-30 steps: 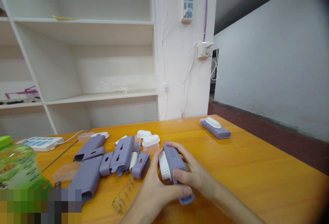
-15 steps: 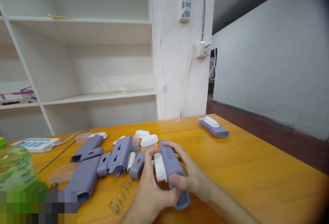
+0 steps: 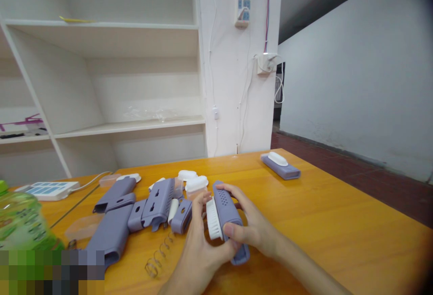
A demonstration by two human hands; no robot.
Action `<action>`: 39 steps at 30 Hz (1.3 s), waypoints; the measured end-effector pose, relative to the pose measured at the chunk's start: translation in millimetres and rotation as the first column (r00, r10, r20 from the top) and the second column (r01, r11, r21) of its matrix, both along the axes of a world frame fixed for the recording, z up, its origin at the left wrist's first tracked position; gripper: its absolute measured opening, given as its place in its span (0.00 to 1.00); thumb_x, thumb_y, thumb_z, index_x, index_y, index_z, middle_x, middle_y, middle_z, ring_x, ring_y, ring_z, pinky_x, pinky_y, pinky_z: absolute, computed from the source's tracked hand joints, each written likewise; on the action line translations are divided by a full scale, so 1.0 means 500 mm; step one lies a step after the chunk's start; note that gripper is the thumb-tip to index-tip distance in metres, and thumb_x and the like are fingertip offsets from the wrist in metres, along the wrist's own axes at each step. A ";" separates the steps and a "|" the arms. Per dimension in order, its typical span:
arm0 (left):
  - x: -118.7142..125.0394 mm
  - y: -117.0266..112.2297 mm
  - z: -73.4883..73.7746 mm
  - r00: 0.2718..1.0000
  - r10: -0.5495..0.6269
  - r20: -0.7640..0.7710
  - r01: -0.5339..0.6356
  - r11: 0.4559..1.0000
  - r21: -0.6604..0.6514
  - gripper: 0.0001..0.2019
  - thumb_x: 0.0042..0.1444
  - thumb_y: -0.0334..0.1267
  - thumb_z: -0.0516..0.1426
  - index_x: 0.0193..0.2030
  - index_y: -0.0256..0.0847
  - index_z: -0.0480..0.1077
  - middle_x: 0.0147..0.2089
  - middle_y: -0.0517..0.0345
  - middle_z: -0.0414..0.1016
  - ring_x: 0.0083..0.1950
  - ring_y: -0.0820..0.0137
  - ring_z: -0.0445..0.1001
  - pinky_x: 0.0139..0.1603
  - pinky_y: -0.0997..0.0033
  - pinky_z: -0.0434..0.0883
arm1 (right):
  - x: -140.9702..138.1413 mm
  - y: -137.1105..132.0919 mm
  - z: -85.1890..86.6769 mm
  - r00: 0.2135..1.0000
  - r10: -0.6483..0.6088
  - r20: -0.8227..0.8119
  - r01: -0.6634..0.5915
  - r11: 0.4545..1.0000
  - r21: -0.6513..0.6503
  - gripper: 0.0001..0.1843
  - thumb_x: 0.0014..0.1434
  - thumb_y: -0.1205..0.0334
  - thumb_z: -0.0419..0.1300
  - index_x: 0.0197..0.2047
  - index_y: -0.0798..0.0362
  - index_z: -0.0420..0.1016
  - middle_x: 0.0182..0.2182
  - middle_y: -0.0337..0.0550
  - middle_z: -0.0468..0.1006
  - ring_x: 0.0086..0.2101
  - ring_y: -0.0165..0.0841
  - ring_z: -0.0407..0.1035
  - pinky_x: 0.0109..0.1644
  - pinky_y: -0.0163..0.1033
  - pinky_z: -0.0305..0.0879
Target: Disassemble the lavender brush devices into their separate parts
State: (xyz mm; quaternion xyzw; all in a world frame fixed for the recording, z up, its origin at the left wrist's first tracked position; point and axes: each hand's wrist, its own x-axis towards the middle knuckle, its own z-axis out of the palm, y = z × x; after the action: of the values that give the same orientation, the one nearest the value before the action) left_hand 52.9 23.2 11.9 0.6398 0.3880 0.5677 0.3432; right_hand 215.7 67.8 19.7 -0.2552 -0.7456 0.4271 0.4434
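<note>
Both my hands grip a purple plastic brush [image 3: 227, 205] with white bristles [image 3: 214, 219] facing left, tilted just above the table. My left hand [image 3: 204, 245] is closed on its bristle side and lower end; the fingertips are partly hidden behind the bristles. On the other side, my right hand [image 3: 253, 227] wraps the perforated purple body, thumb pressed on its front. Left of my hands lie a short purple collar piece [image 3: 181, 216], a perforated purple housing [image 3: 158, 205], a metal spring [image 3: 158, 256] and a larger purple shell [image 3: 110, 234].
White oval caps [image 3: 196, 183] lie beyond my hands. A similar purple piece with a white top [image 3: 279, 166] rests at the table's far right. A green bottle [image 3: 25, 218] and a white power strip [image 3: 56, 190] stand left. Shelves [image 3: 128, 126] rise behind the table [image 3: 321, 223].
The brush has turned slightly and shifted up a little, showing more of its bristles' front. My left fingers have moved a little along the bristle side. Loose parts lie as before.
</note>
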 end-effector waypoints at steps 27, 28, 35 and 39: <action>-0.037 0.025 -0.029 0.382 0.558 -0.737 -0.350 0.825 0.443 0.29 0.54 0.20 0.50 0.62 0.42 0.69 0.71 0.42 0.60 0.73 0.49 0.52 0.69 0.34 0.50 | 0.072 0.058 0.019 0.805 -0.029 -0.592 -0.321 0.819 -0.476 0.40 0.60 0.29 0.45 0.60 0.50 0.71 0.59 0.54 0.73 0.57 0.54 0.68 0.55 0.62 0.66; -0.036 0.020 -0.030 0.438 0.563 -0.701 -0.341 0.825 0.451 0.30 0.55 0.20 0.50 0.64 0.41 0.66 0.72 0.43 0.58 0.74 0.50 0.51 0.70 0.36 0.50 | 0.067 0.054 0.021 0.806 -0.001 -0.592 -0.350 0.806 -0.478 0.41 0.60 0.28 0.45 0.61 0.50 0.71 0.59 0.54 0.73 0.56 0.55 0.69 0.54 0.62 0.65; 0.018 -0.012 -0.034 0.803 0.417 -0.426 -0.273 0.893 0.358 0.40 0.54 0.41 0.63 0.72 0.47 0.51 0.74 0.45 0.51 0.74 0.49 0.50 0.72 0.42 0.53 | 0.049 0.020 0.038 0.845 0.206 -0.494 -0.492 0.663 -0.564 0.51 0.55 0.22 0.39 0.64 0.51 0.67 0.59 0.56 0.73 0.56 0.55 0.69 0.54 0.61 0.64; 0.002 -0.005 -0.018 0.815 0.366 -0.449 -0.261 0.924 0.278 0.46 0.43 0.42 0.70 0.69 0.47 0.56 0.70 0.44 0.60 0.70 0.47 0.59 0.69 0.44 0.58 | 0.049 0.013 0.026 0.867 0.247 -0.433 -0.487 0.605 -0.630 0.44 0.58 0.26 0.45 0.56 0.56 0.75 0.48 0.56 0.80 0.50 0.50 0.73 0.54 0.53 0.65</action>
State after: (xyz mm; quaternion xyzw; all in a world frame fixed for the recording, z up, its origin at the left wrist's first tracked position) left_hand 53.9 20.6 2.7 0.7217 0.5028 0.4710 0.0666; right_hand 240.1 74.5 32.8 -0.1793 -0.4756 0.8011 0.3161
